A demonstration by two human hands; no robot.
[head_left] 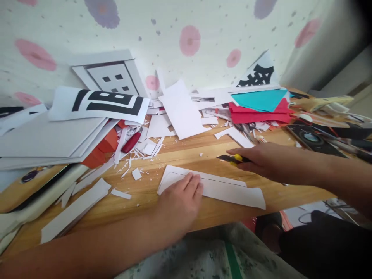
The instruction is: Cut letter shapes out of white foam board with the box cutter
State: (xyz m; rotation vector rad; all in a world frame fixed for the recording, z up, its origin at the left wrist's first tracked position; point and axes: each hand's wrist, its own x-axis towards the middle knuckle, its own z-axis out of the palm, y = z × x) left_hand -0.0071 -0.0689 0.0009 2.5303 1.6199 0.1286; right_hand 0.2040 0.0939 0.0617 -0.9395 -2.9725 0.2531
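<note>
1. White strip (226, 192), paper or thin card: on the wooden table (188, 154), near its front edge, right before you. A thin dark line runs along it. One layer or several? Can't tell.
2. Your left hand (180, 203): palm down, fingers laid out flat, pressing the strip rather than grasping it. Fingertips reach about the line.
3. Your right hand (261, 161): closed around a yellow-and-black cutter (237, 158), blade pointing left, off the strip and just beyond its far edge.
4. Step in hand, as I judge it: steadying the strip, cutter at the ready; blade not engaged.
5. Next move, my read: cutting along that line would call for firm left-hand pressure, fingers off the blade's path, and the tip set on the line first.
6. Left of the strip: a small white scrap (136, 174), a longer white piece (75, 211), a red-handled tool (131, 142).
7. Farther out: stacked white boards (49, 135) left; teal sheet (261, 100) over red material (258, 115) back right.
</note>
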